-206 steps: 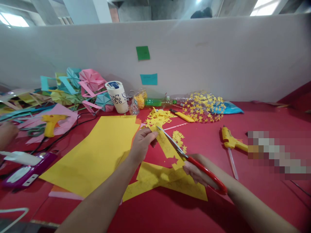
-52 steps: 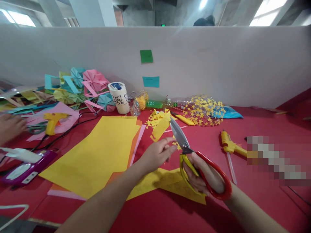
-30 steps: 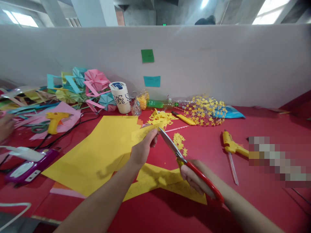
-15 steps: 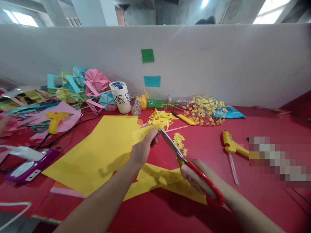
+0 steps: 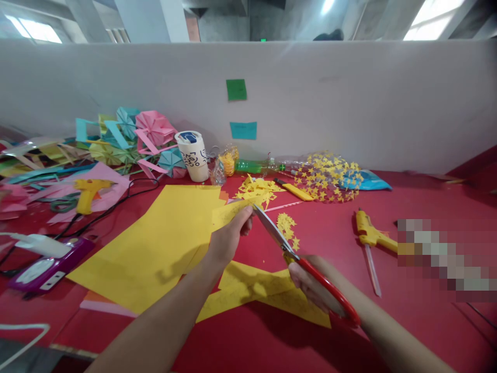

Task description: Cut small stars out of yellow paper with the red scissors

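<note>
My left hand pinches a yellow paper strip above the middle of the red table. My right hand is wrapped round the red-handled scissors, whose blades point up and left, their tips at the strip beside my left fingertips. Large yellow sheets lie under and left of my left hand. Below the scissors are more yellow pieces with faint markings. Small cut yellow stars lie just beyond the blades, and yellow scraps are heaped behind them.
A white cup, a green bottle, a yellow cutter and a star-filled clear bag stand or lie at the back. Glue guns are at left and right. A purple power strip and folded paper shapes are at left.
</note>
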A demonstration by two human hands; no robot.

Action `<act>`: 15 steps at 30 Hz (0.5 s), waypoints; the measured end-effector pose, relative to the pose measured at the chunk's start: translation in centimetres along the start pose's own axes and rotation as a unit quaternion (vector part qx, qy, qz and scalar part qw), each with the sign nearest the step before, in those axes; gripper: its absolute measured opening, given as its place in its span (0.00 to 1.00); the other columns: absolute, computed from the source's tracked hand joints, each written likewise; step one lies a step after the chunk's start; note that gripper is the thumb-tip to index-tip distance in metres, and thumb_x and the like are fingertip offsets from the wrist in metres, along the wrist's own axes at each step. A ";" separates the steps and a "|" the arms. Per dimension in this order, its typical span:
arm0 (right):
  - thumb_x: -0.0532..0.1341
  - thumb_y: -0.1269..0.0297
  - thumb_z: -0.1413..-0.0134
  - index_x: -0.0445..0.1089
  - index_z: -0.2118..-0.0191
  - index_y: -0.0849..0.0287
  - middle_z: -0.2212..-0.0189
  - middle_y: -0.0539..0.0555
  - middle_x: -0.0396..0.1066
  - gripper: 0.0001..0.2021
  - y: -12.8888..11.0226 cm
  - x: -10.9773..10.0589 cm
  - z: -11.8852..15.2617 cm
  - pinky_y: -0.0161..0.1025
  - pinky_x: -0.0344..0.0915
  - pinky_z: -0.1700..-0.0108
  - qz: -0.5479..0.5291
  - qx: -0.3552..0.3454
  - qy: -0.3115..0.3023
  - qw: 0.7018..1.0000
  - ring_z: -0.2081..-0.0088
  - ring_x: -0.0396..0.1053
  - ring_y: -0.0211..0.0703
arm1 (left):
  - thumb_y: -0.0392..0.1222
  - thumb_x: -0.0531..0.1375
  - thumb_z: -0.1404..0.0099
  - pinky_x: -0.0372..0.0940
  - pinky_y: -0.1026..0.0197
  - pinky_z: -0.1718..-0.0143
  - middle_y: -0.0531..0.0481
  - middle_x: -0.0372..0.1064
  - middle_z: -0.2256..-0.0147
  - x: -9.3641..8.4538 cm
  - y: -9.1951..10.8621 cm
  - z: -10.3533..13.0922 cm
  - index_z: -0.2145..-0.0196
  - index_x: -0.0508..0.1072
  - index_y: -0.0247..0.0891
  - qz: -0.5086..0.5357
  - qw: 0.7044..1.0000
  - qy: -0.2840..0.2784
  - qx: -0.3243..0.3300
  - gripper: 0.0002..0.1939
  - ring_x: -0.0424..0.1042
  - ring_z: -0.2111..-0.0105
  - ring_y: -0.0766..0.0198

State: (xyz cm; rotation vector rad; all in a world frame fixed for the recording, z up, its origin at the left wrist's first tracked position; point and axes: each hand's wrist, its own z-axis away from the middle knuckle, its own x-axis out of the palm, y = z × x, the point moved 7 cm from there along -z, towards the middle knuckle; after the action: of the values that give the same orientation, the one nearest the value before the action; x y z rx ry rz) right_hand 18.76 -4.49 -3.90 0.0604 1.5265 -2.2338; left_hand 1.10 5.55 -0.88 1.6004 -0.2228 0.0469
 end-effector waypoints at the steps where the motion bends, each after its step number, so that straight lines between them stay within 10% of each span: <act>1: 0.58 0.39 0.46 0.57 0.80 0.56 0.89 0.40 0.49 0.26 -0.1 0.0 0.0 0.28 0.46 0.88 0.003 0.001 0.003 1.000 0.89 0.48 0.29 | 0.54 0.59 0.37 0.57 0.64 0.75 0.55 0.61 0.82 0.0 0.0 0.0 0.78 0.71 0.38 0.000 1.000 -0.001 -0.003 0.19 0.60 0.79 0.69; 15: 0.58 0.40 0.47 0.57 0.80 0.56 0.90 0.40 0.47 0.25 0.2 -0.1 -0.4 0.28 0.44 0.89 0.026 -0.012 0.015 0.999 0.90 0.46 0.28 | 0.53 0.58 0.37 0.57 0.65 0.75 0.55 0.61 0.82 0.2 0.3 0.1 0.80 0.69 0.38 0.006 1.000 -0.006 -0.009 0.20 0.59 0.79 0.70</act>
State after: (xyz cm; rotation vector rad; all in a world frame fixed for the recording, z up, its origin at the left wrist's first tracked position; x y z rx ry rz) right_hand 18.82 -4.16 -4.26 0.1253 1.5496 -2.1823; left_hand 1.27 5.39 -0.56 1.5828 -0.2416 0.0439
